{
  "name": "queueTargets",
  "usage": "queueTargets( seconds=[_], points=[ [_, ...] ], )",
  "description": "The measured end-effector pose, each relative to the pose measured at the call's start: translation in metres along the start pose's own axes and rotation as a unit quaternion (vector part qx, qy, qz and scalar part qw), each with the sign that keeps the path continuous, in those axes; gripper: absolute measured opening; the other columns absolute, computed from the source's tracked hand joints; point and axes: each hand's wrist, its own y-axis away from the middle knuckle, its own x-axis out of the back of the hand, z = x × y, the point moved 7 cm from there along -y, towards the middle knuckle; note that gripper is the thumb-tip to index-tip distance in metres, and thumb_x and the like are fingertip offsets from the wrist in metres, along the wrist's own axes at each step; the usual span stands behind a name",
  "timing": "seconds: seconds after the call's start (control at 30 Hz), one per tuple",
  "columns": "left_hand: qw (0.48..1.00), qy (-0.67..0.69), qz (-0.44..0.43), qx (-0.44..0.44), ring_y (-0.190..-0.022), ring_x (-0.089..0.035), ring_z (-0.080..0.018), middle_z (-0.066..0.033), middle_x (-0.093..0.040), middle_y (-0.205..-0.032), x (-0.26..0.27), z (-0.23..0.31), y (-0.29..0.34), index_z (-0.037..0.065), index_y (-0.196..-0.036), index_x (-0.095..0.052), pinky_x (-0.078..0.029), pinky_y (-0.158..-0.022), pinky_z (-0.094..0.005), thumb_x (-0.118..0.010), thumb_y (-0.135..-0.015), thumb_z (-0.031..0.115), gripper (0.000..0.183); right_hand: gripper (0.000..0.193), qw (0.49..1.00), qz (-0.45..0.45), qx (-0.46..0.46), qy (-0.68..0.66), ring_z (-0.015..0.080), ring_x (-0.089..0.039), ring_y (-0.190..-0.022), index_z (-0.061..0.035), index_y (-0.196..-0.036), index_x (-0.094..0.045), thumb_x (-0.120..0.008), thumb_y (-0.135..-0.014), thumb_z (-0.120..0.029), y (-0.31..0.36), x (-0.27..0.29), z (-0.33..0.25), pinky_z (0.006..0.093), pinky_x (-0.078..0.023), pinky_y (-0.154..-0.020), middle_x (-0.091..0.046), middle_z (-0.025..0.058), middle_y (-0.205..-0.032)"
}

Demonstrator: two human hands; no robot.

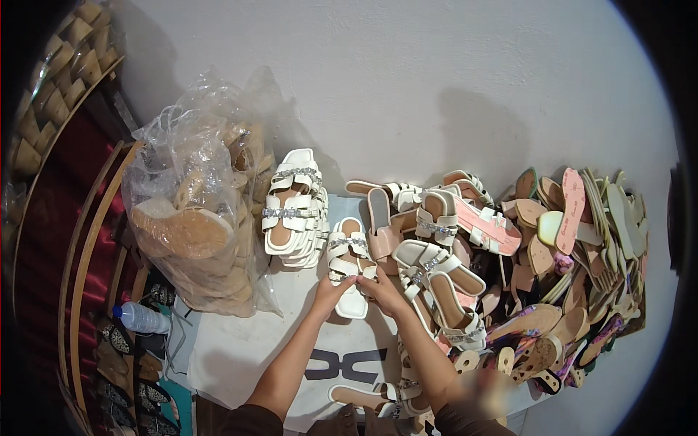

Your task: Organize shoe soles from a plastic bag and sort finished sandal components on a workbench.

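Note:
Between both hands is a white slide sandal [352, 307] with jewelled straps and a tan insole, just above the white-covered table [240, 370]. My left hand [333, 296] grips its left edge, thumb lying near the lower strap. My right hand [384, 294] closes on the right edge in the same way, and the two thumbs almost meet. The undersides of the fingers are hidden. To the left stands a neat stack of matching white sandals [291, 214]. Loose white sandals [429, 261] lie heaped to the right, close to my right forearm.
Clear plastic bags of tan soles [185, 225] stand at the left. A large pile of soles and insoles [574, 254] fills the right side. A water bottle [143, 317] lies near a shelf of shoes [116, 363]. Another white sandal [360, 396] rests at the near edge.

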Motion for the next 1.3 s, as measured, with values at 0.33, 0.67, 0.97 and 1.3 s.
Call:
queueTargets(
  seconds=[0.33, 0.67, 0.97, 1.3],
  points=[
    [0.994, -0.033, -0.01, -0.1, -0.108, -0.048, -0.0185, -0.0134, -0.046, -0.121, 0.001, 0.003, 0.029, -0.004, -0.13, -0.029, -0.039, -0.09, -0.0285, -0.062, -0.08, 0.009, 0.061, 0.055, 0.974, 0.057, 0.102, -0.194, 0.018, -0.054, -0.093, -0.0091, -0.128, -0.03, -0.058, -0.081, -0.003, 0.007, 0.003, 0.03, 0.0302, -0.046, -0.077, -0.051, 0.0093, -0.105],
    [0.881, -0.24, 0.218, -0.345, -0.116, -0.04, -0.0362, -0.0228, -0.041, -0.125, 0.038, 0.17, 0.045, -0.003, -0.127, -0.035, -0.032, -0.097, -0.0386, -0.055, -0.082, 0.012, 0.052, 0.048, 0.935, 0.013, 0.301, -0.19, 0.0202, -0.05, -0.102, -0.0046, -0.125, -0.029, -0.054, -0.085, -0.005, -0.022, -0.089, -0.122, 0.0317, -0.044, -0.084, -0.046, 0.0125, -0.116],
    [0.804, -0.376, 0.317, -0.335, -0.121, -0.033, -0.0376, -0.0239, -0.032, -0.133, 0.059, 0.19, 0.03, -0.008, -0.127, -0.033, -0.029, -0.1, -0.04, -0.046, -0.085, 0.011, 0.048, 0.06, 0.946, 0.061, 0.31, -0.077, 0.0292, -0.038, -0.118, 0.0019, -0.132, -0.023, -0.055, -0.083, -0.011, -0.078, -0.135, -0.133, 0.0341, -0.031, -0.097, -0.038, 0.0204, -0.128],
    [0.767, -0.478, 0.304, -0.302, -0.126, -0.029, -0.0354, -0.0184, -0.034, -0.134, 0.05, 0.164, 0.028, 0.002, -0.124, -0.043, -0.022, -0.101, -0.0505, -0.056, -0.078, 0.012, 0.049, 0.064, 0.866, 0.12, 0.411, 0.257, 0.0419, -0.039, -0.113, 0.0083, -0.127, -0.027, -0.056, -0.082, -0.027, -0.066, -0.138, -0.145, 0.0412, -0.032, -0.095, -0.042, 0.0307, -0.117]
  ],
)
